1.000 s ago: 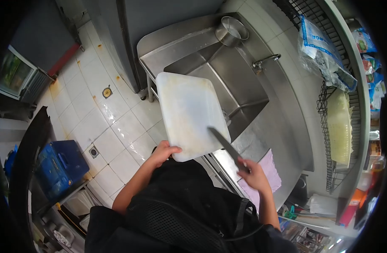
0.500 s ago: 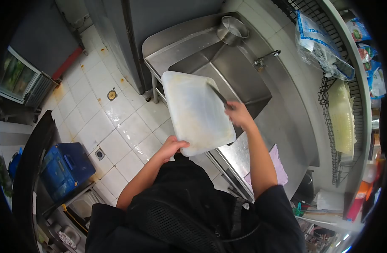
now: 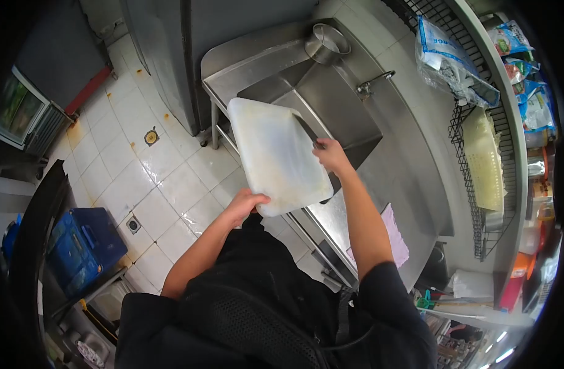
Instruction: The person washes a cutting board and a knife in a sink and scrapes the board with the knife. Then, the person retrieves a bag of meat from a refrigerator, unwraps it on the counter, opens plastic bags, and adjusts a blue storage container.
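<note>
A white cutting board (image 3: 279,154) with faint stains is tilted up in front of me, over the near edge of the steel sink (image 3: 349,117). My left hand (image 3: 248,206) grips its lower left corner, thumb on the face. In my right hand (image 3: 332,155) is the handle of a knife (image 3: 306,130), whose dark blade lies along the board's upper right edge. Whether the blade touches the board cannot be made out.
A metal pot (image 3: 326,44) stands at the sink's back corner, left of the faucet (image 3: 374,82). A pink cloth (image 3: 394,237) lies on the steel counter. On the left is a blue box (image 3: 88,246). Wire racks hold a plastic bag (image 3: 451,61) and a yellowish basket (image 3: 485,166).
My right hand has moved up and left with the knife, from beside the pink cloth to the board's right edge. My left hand has kept its hold on the board.
</note>
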Action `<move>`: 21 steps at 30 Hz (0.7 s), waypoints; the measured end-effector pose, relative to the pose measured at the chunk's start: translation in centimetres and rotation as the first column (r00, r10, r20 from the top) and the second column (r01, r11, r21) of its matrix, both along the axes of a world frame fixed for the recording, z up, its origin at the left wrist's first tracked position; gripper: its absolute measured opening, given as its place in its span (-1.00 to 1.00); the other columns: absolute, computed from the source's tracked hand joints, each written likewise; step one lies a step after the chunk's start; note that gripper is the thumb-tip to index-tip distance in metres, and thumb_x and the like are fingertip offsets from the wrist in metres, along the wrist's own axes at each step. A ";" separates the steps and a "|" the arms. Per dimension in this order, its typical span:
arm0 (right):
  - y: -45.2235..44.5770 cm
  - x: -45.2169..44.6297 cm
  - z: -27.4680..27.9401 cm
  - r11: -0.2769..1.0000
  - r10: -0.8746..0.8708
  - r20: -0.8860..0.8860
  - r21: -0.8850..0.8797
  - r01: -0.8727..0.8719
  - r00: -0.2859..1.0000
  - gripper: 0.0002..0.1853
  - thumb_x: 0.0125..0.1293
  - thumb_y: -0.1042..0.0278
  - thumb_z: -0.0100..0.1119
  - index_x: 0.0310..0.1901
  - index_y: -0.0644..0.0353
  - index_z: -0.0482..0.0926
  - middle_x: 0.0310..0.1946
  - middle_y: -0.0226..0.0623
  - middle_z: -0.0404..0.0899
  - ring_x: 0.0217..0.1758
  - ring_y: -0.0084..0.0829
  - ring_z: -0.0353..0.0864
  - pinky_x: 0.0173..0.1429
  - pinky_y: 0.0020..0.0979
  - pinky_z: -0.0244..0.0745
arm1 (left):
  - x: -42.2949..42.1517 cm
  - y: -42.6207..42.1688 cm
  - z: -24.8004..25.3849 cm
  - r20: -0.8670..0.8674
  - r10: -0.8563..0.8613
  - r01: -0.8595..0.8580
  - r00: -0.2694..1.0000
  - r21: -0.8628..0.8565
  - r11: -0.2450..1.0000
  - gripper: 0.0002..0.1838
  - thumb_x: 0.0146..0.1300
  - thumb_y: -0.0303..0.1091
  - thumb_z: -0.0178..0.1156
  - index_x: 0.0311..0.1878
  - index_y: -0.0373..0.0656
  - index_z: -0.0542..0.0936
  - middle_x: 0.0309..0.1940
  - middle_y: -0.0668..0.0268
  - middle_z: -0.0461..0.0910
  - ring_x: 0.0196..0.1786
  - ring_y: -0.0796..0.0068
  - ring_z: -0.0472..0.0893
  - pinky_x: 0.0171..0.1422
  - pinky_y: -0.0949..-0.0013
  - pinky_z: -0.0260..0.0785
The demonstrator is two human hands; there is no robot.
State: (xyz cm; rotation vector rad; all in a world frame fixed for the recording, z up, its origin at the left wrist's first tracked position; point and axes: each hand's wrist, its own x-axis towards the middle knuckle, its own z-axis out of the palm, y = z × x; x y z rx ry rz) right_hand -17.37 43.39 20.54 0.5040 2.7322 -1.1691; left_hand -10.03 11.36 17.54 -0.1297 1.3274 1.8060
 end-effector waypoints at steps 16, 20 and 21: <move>-2.9 10.7 8.2 0.960 0.279 -0.022 0.008 -0.279 0.960 -0.68 0.21 0.47 0.25 0.01 0.36 0.61 -0.44 -0.37 0.59 -0.41 -0.57 0.53 -0.33 -0.43 0.43 | 0.4 0.0 -1.3 0.020 0.033 -0.033 0.999 -0.006 0.999 -0.56 0.18 -0.27 0.32 0.04 -0.41 0.64 -0.15 0.19 0.69 -0.11 0.37 0.65 -0.02 0.34 0.46; -4.1 -1.9 4.0 0.995 -0.091 0.203 -0.025 0.098 0.975 -0.49 0.11 0.35 0.33 0.11 0.38 0.59 -0.29 -0.07 0.71 -0.26 -0.25 0.69 -0.06 -0.30 0.55 | 0.4 -0.3 -1.8 0.041 -0.037 0.039 0.998 -0.040 0.998 -0.55 0.20 -0.26 0.31 0.07 -0.40 0.62 -0.11 0.17 0.70 -0.07 0.35 0.67 0.04 0.30 0.47; -3.9 -1.2 3.9 0.994 -0.088 0.200 -0.038 0.098 0.976 -0.49 0.11 0.35 0.33 0.11 0.38 0.59 -0.29 -0.07 0.71 -0.26 -0.25 0.69 -0.06 -0.30 0.55 | 0.1 -0.3 -1.5 0.021 -0.062 0.063 0.998 -0.048 0.997 -0.53 0.20 -0.24 0.30 0.09 -0.39 0.62 -0.09 0.16 0.70 -0.07 0.34 0.67 0.05 0.28 0.46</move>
